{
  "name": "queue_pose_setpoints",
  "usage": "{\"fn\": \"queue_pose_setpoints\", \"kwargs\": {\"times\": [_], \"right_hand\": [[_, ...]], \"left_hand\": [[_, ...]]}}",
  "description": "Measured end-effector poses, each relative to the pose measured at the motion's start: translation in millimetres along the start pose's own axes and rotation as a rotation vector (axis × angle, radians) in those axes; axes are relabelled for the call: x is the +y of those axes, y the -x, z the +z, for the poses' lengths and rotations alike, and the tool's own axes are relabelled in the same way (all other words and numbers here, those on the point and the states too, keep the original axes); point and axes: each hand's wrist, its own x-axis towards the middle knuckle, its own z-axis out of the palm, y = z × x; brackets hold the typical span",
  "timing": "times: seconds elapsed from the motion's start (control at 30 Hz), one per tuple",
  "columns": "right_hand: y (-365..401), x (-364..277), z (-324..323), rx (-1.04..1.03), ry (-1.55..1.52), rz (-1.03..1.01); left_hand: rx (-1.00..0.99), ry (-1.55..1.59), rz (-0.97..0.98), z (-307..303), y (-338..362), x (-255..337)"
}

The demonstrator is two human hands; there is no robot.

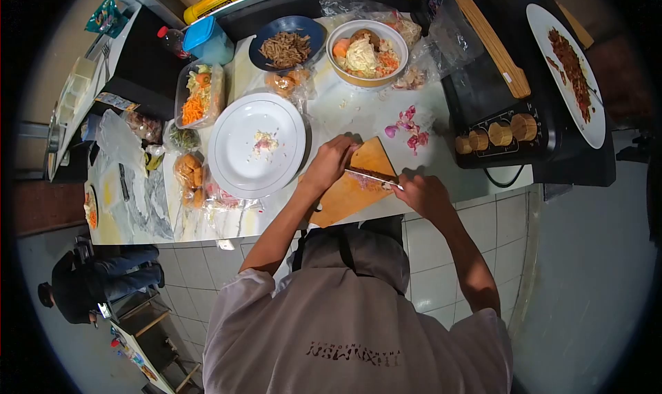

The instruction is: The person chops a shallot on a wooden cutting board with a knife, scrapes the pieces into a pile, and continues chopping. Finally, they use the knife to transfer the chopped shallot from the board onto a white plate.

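A wooden cutting board (345, 204) lies tilted near the counter's front edge, with small pale purple chopped pieces (372, 182) on it. My right hand (420, 193) is closed on the handle of a knife (373, 176), whose blade lies across the board. At the board's upper left is my left hand (336, 158), its fingers curled near the blade's far end; what they hold, if anything, is hidden. Reddish-purple peels (412, 128) are scattered beyond the board. To the left, a white plate (234, 153) carries a small heap of chopped pieces (265, 142).
Behind stand a blue bowl (258, 57) of brown strips, a white bowl (331, 59) of mixed food and a vegetable container (181, 94). A black stove (469, 101) is at the right, near an oval plate (586, 132). A person (83, 284) is at the far left.
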Motion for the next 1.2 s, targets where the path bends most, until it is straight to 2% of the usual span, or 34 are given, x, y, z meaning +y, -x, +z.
{"fn": "queue_pose_setpoints", "kwargs": {"times": [0.07, 0.13, 0.2, 0.27, 0.4, 0.47, 0.57, 0.63, 0.7, 0.8, 0.9, 1.2], "right_hand": [[0.1, 14.3, 33.9, 0.119, -0.08, -0.062], [-3.5, 14.7, 19.2, 0.128, -0.043, -0.1], [-3.4, 14.5, 3.9, 0.145, -0.012, -0.114], [-0.1, 12.7, -7.1, 0.182, 0.013, -0.146], [-1.7, 15.7, -10.1, 0.19, -0.04, -0.146], [-5.0, 17.2, -0.4, 0.198, -0.047, -0.152], [-6.5, 21.0, 27.3, 0.172, -0.054, -0.131], [-6.4, 19.1, 22.7, 0.163, -0.109, -0.117], [-6.3, 18.4, 11.0, 0.085, -0.03, -0.097], [-4.5, 15.6, 2.0, 0.208, -0.056, -0.143], [-2.4, 12.1, -1.7, 0.16, -0.074, -0.107], [-4.1, 17.7, 23.0, 0.074, -0.005, -0.111]], "left_hand": [[-0.004, -0.025, 0.052, 7.8, 1.3, 1.0], [0.022, -0.06, 0.103, 8.1, -1.4, 1.4], [-0.01, 0.017, 0.021, 4.6, -6.3, 2.6], [0.002, 0.037, 0.018, 2.1, -5.8, 6.1], [0.023, 0.032, 0.018, -10.8, -14.6, 20.3], [0.008, 0.034, 0.031, -0.4, -10.5, 4.4], [-0.022, 0.002, 0.051, 4.2, -11.3, 3.3], [-0.027, -0.034, 0.048, 5.5, -9.5, 4.5], [-0.047, -0.009, 0.077, 4.7, -12.4, 2.3], [-0.022, 0.043, 0.069, 2.3, -12.1, 6.0], [-0.023, -0.017, 0.051, -5.5, -11.3, 12.8], [-0.027, -0.078, 0.067, 4.8, -3.7, 6.5]]}}
